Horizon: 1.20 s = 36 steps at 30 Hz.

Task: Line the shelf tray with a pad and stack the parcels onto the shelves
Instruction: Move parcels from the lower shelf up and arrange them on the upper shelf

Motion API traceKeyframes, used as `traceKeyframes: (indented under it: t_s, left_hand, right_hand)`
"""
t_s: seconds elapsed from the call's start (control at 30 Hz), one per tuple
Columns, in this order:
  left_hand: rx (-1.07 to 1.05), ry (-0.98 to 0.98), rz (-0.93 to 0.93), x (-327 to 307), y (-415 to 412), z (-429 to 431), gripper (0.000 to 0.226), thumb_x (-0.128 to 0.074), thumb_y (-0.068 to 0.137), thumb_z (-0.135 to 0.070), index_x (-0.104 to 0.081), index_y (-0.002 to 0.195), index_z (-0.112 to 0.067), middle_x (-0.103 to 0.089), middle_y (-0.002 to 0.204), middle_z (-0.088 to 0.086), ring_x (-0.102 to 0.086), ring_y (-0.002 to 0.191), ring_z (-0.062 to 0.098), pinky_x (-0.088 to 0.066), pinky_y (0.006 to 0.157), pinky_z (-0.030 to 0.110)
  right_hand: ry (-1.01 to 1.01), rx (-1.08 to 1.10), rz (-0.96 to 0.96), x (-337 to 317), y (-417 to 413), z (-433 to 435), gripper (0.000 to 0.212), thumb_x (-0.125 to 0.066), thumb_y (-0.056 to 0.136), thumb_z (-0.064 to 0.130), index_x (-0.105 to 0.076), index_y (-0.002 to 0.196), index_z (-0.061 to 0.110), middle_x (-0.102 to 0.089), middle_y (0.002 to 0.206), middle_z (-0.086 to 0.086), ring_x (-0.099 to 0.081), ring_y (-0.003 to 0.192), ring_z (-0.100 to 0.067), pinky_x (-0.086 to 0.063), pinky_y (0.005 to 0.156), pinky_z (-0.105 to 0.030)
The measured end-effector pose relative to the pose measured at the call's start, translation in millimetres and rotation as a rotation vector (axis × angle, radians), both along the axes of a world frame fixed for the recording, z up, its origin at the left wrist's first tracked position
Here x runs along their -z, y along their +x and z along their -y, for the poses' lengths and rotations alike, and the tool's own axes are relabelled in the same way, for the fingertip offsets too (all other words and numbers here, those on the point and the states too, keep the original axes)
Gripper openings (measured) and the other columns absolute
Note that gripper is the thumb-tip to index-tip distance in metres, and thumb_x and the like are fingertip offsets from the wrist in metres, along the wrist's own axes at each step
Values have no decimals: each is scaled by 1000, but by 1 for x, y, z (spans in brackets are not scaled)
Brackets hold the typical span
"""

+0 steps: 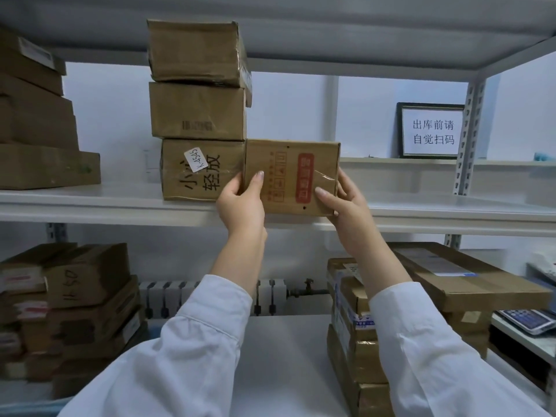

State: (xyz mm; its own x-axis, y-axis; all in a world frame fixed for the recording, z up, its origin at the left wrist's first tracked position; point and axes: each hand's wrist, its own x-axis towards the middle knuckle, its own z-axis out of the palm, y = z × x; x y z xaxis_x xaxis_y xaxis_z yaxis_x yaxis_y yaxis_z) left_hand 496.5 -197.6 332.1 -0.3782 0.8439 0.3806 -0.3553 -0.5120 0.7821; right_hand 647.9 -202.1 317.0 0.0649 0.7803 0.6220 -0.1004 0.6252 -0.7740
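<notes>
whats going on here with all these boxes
A person in white sleeves grips a small cardboard parcel with the left hand and right hand, holding it at the front edge of the middle shelf, right beside a stack of three boxes. Whether it already rests on the shelf is unclear.

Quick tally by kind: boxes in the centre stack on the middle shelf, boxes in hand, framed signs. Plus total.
Brown cardboard boxes in the centre stack: 3
Brown cardboard box with a red label, gripped by the left hand and right hand: 1
Black-framed white sign: 1
Total: 5
</notes>
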Motion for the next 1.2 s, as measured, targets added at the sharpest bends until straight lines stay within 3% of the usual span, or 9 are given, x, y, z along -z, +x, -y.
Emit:
traceKeyframes:
  t_s: [0.13, 0.23, 0.37, 0.47, 0.53, 0.7, 0.87, 1.07, 1.2]
  left_hand:
    - [-45, -43, 45, 6, -2, -8, 38, -65, 85, -4, -60, 122, -9, -64, 106, -2, -61, 100, 13, -47, 90, 24]
    - [-80, -58, 49, 11, -5, -15, 31, -65, 84, -1, -61, 113, -11, -62, 101, -1, -61, 97, 15, -48, 87, 24]
    - [-120, -79, 15, 16, -9, -27, 22, -68, 82, -2, -59, 94, -18, -64, 95, 0, -64, 97, 20, -53, 92, 37]
    - [-137, -104, -19, 16, -12, -33, 22, -68, 82, -1, -58, 83, -21, -63, 85, -3, -64, 92, 21, -54, 91, 40]
    - [-154, -117, -49, 17, -12, -36, 23, -67, 82, -1, -58, 79, -22, -62, 81, -5, -63, 88, 19, -54, 90, 40]
    - [-230, -117, -153, 19, -8, -39, 15, -65, 85, -5, -61, 91, -18, -58, 81, -9, -57, 85, 14, -46, 78, 25]
    - [-240, -127, -184, 22, -4, -42, 20, -63, 87, -7, -68, 106, -13, -62, 92, -2, -59, 87, 14, -42, 77, 22]
    - [-213, -129, -134, 22, 2, -41, 27, -60, 90, -6, -67, 116, -9, -67, 112, 3, -56, 90, 9, -40, 82, 17]
    - [-205, -133, -96, 19, 3, -40, 25, -59, 90, -5, -67, 113, -7, -66, 104, 1, -56, 89, 10, -40, 82, 17]
  right_hand:
    - [-18, 188, -5, 2, -4, -12, 53, -61, 90, 11, -46, 140, 21, -61, 128, -7, -59, 118, -22, -48, 101, -38]
    - [-25, 286, 62, 1, -10, -19, 49, -58, 91, 16, -46, 138, 25, -61, 127, -2, -58, 116, -19, -47, 101, -39]
    - [-16, 297, 119, 3, -18, -22, 47, -57, 88, 4, -44, 123, 32, -61, 113, 13, -57, 113, -13, -46, 101, -37]
    - [-62, 394, 178, 10, -21, -29, 67, -61, 81, 31, -32, 141, 34, -56, 131, 13, -50, 125, -15, -35, 109, -49]
    - [-86, 428, 185, 13, -21, -34, 72, -60, 80, 39, -28, 144, 36, -55, 134, 12, -48, 128, -16, -30, 111, -53]
    - [-188, 703, 363, 13, -20, -40, 60, -50, 92, 43, -22, 145, 36, -51, 138, 4, -35, 135, -25, -12, 112, -58]
    - [-272, 727, 456, 11, -22, -41, 55, -39, 98, 37, -15, 148, 34, -44, 145, 0, -12, 145, -24, 9, 112, -57]
    - [-318, 719, 566, 5, -16, -41, 53, -29, 102, 29, -9, 151, 35, -45, 144, 3, -6, 147, -19, 13, 112, -56]
    - [-332, 696, 624, 5, -11, -45, 54, -29, 103, 27, -5, 150, 36, -33, 152, 4, -5, 148, -19, 13, 112, -57]
